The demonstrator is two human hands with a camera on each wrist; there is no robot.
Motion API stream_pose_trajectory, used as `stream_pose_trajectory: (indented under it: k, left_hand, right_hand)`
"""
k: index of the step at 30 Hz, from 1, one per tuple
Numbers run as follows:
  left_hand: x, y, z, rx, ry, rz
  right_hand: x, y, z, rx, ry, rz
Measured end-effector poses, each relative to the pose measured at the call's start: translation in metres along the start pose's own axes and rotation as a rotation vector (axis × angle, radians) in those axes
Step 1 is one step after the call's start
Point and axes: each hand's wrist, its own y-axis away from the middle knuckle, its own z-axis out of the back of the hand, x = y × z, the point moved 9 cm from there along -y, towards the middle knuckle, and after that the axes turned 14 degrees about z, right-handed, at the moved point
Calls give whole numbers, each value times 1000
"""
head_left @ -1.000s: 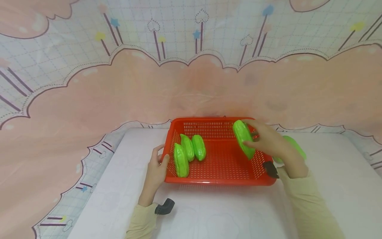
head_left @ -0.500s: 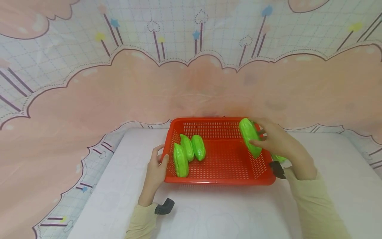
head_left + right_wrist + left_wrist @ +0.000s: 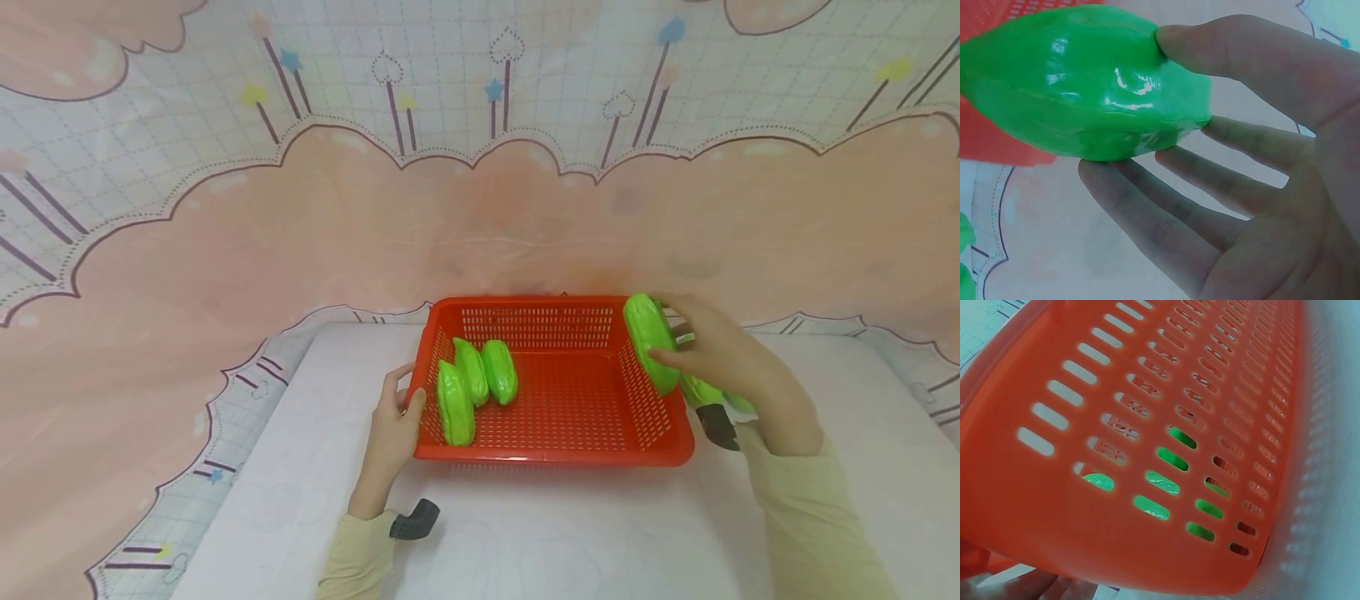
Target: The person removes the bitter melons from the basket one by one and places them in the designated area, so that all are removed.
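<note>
Between the right fingers, a glossy, bright-green, ridged, plastic-looking fruit is being pinched | probably handling light, stiff, slippery; ridged flanks likely suiting the hold | left fingers are gripping a red perforated plastic basket | past the right fingers, more glossy green pieces are being partly hidden; left fingers are mostly escaping their wrist view

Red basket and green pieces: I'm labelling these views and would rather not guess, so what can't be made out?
Head view: how many green pieces lie right of the red basket; the right hand partly covers them.
Left wrist view: full outlines of the three pieces inside; the basket's slotted wall hides most.
Left wrist view: most of the left hand; the bottom edge cuts it off.
Right wrist view: the held piece's tip; the left edge cuts it.
</note>
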Motion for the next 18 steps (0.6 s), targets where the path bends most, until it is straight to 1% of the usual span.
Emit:
stream_pose_trajectory:
  k: [7, 12, 18]
  left_hand:
    - [-1, 0, 1, -6, 4, -6]
    - [1, -1, 1, -6, 2, 7]
    - [-1, 1, 1, 2, 3, -4]
  right_hand:
    - [-10, 5, 11, -2, 26, 3]
    - [-22, 10, 20, 9, 80, -27]
    - [-32, 15, 27, 15, 84, -59]
